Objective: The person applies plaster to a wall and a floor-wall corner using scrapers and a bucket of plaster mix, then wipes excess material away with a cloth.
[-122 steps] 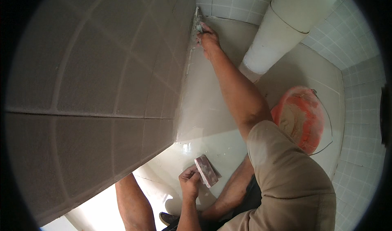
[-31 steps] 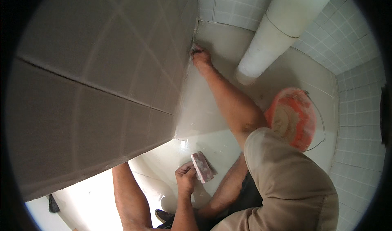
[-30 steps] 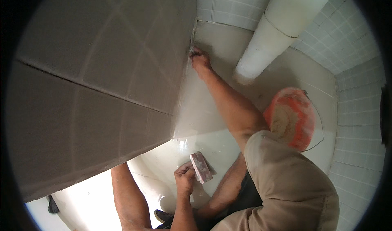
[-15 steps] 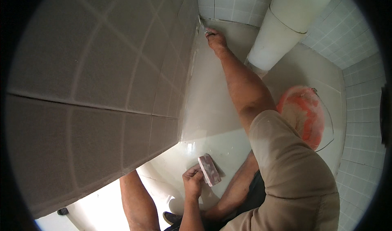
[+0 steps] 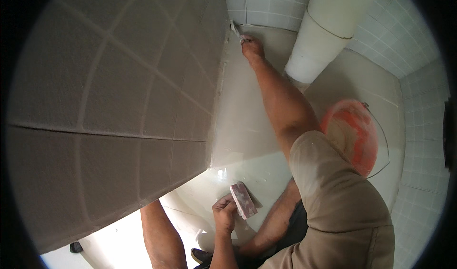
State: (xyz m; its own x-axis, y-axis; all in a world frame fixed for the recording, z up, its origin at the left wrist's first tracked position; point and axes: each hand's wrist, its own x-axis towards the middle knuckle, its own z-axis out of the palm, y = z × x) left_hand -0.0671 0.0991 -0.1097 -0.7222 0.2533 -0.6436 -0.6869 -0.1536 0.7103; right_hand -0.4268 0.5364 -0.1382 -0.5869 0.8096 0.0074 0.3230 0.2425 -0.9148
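While the grey tiled wall [image 5: 119, 102] fills the left, the left hand [image 5: 224, 215] grips a pinkish block [image 5: 243, 200] low over the floor [image 5: 247, 140], kept ready. Far out, the right hand [image 5: 251, 46] clasps a small tool [image 5: 235, 29] against the wall's corner joint, higher than a second ago. An orange bucket [image 5: 354, 136] waits rightward.
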